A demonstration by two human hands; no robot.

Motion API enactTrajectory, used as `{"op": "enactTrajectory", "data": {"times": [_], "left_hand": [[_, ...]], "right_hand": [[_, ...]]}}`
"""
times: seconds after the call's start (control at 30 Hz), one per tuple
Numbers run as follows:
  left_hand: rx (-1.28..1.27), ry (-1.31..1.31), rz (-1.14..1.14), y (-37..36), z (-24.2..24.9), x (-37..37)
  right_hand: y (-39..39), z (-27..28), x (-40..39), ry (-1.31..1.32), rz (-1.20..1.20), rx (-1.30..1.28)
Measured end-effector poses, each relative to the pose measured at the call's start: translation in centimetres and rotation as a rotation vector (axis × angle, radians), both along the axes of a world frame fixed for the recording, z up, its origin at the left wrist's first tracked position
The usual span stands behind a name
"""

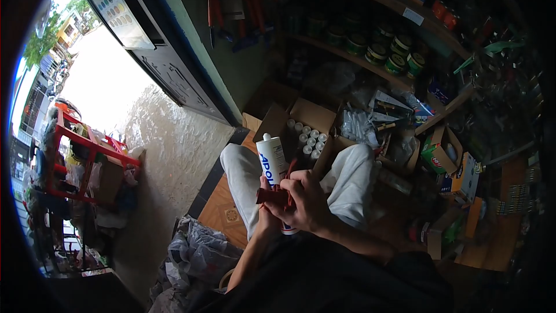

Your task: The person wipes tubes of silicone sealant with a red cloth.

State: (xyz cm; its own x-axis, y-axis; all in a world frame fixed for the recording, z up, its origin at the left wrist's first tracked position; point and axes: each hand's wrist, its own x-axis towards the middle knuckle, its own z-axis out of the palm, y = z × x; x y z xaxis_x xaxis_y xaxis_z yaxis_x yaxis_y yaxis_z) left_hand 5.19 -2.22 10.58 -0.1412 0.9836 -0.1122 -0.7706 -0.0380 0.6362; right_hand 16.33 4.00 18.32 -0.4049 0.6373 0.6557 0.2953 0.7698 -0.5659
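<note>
A white sealant cartridge with blue "APOLL" lettering and a pale nozzle tip stands nearly upright between my knees. My left hand is closed round its lower part, largely hidden behind my right hand. With bent fingers, my right hand grips a dark red cloth-like piece against the cartridge; its exact kind is hard to make out. Just beyond my hands, an open cardboard box holds several white cartridges standing on end.
Shelves at the back hold green tins. Small boxes and packaged goods crowd the right side. A grey plastic bag lies at lower left. Past the open door, a red rack stands outside.
</note>
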Motion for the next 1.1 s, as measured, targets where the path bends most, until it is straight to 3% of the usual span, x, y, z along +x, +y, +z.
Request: {"op": "enactTrajectory", "data": {"times": [0.07,0.13,0.23,0.3,0.37,0.47,0.53,0.63,0.7,0.73,0.87,1.0,1.03,1.07,1.1], "left_hand": [[-0.232,0.376,0.012,-1.0,-0.1,1.2],[-0.216,0.146,-0.096,-1.4,0.4,2.3],[-0.247,0.181,-0.173,-1.6,0.2,2.3],[-0.299,0.190,-0.184,-1.2,1.7,2.0],[-0.298,0.219,0.009,-0.7,1.8,2.1],[0.076,-0.537,-0.255,1.6,1.8,-0.9],[0.150,-0.545,-0.307,2.8,1.1,-1.4],[-0.173,-0.150,-0.210,1.5,2.1,0.7],[-0.242,-0.211,-0.320,0.7,2.7,2.2],[-0.177,-0.412,-0.452,0.7,2.2,2.3],[-0.162,-0.317,-0.392,1.1,2.9,2.8],[-0.113,-0.703,-0.072,1.5,1.6,2.4],[-0.346,-0.351,0.089,1.1,2.7,2.7],[0.126,-0.815,-0.189,2.6,2.6,1.7],[0.008,-0.689,-0.118,2.9,2.6,1.3]], "right_hand": [[1.1,-0.6,0.2,-0.031,0.002,-0.023],[2.9,1.1,-0.1,0.079,-0.088,-0.069],[4.5,2.6,-0.4,0.217,-0.203,-0.217],[3.2,2.9,-0.5,0.099,-0.159,-0.157],[1.2,2.1,-0.4,-0.050,-0.098,-0.085],[-1.7,0.8,1.1,-0.187,0.092,0.001],[-1.2,0.4,1.6,-0.162,0.121,0.035],[2.2,1.2,0.7,-0.126,0.011,0.013],[5.3,3.5,-0.2,-0.082,-0.132,-0.080],[6.6,4.3,-0.5,-0.040,-0.180,-0.118],[7.3,4.0,-1.5,-0.008,-0.073,-0.221],[4.2,3.1,0.2,-0.285,0.094,-0.274],[3.3,2.9,1.0,-0.342,0.153,-0.255],[2.6,2.6,1.7,-0.399,0.210,-0.234],[1.7,2.3,2.4,-0.379,0.260,-0.231]]}}
